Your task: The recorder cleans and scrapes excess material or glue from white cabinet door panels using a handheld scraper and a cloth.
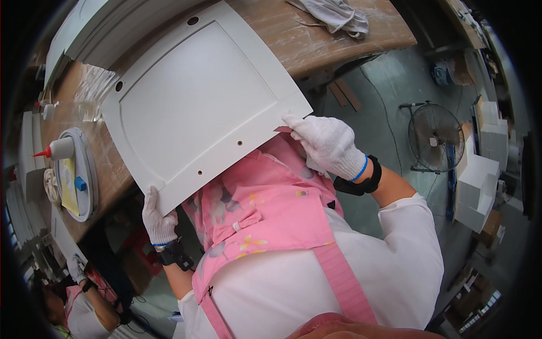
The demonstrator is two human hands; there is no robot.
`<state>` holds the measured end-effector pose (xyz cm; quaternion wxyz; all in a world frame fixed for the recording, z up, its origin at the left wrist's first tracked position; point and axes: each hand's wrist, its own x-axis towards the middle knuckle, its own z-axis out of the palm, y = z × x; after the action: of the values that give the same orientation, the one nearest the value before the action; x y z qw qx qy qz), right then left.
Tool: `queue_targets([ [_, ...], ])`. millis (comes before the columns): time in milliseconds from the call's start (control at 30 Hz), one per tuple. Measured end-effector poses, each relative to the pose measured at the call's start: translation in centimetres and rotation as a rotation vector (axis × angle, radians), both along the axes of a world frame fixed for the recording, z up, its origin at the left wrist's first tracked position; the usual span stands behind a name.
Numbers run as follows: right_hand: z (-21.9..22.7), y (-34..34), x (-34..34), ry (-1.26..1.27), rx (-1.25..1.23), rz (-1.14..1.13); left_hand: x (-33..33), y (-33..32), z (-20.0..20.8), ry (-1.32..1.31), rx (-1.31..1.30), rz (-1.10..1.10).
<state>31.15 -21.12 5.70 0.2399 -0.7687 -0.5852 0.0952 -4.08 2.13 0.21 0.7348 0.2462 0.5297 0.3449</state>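
Observation:
A white cabinet door panel (pixel 197 93) with a recessed field and several small holes lies tilted across the table, its near edge reaching out over my pink apron. My left hand (pixel 158 219), in a white knit glove, grips its near left corner, thumb on top. At the near right corner, my gloved right hand (pixel 330 146) is closed around a small dark-red piece of sandpaper (pixel 283 129), which sticks out at the panel's edge. Part of the sandpaper is hidden by the fingers.
The brown table (pixel 361 53) bears a grey cloth (pixel 339 16), a round white lid (pixel 90 195) and a red-tipped glue bottle (pixel 61 149). More white panels (pixel 107 34) stand at the far left. A fan (pixel 435 137) is on the floor right; a co-worker (pixel 84 311) is lower left.

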Motion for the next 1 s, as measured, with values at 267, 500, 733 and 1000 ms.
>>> queue_targets([
  [267,-1.3,1.3,-3.0,-0.307,-0.082,-0.175,0.1,-0.4,0.0,-0.029,-0.038,-0.014],
  [500,-0.6,1.6,-3.9,-0.217,0.027,-0.110,0.4,-0.4,-0.1,-0.012,-0.032,-0.012],
  [733,-1.8,-1.1,2.0,-0.434,-0.081,-0.441,0.5,-0.8,0.4,-0.005,0.015,-0.010],
  [1000,-2.5,-3.0,1.6,-0.506,-0.054,-0.351,0.4,-0.5,0.5,0.008,-0.041,-0.020],
])
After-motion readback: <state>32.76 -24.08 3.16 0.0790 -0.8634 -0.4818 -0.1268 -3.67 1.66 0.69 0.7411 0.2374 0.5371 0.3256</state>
